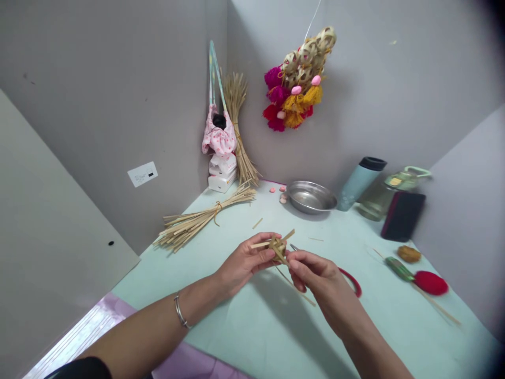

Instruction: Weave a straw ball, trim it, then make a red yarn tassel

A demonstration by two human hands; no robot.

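A small woven ball of flat straw-coloured strips point(277, 249) sits in my left hand point(246, 259), held between the thumb and fingers. Loose strip ends stick out of it on several sides, and one long thin strip point(298, 289) hangs down to the right. My right hand point(313, 268) is closed close beside the ball, its thumb and fingertips pinched by a strip end. A grey metal tip and a red curved handle point(351, 281) show at either side of this hand, seemingly one pair of scissors held in it; the middle is hidden by the fingers.
Behind my left hand lies a tied bundle of strips point(205, 216); another bundle point(239, 131) leans in the corner by tissue packs point(222, 173). A metal bowl point(311, 197), tumbler point(361, 184), green bottle point(379, 197), dark phone-like slab point(403, 216) and red yarn point(431, 282) stand right. Tasselled woven balls point(303, 73) hang above.
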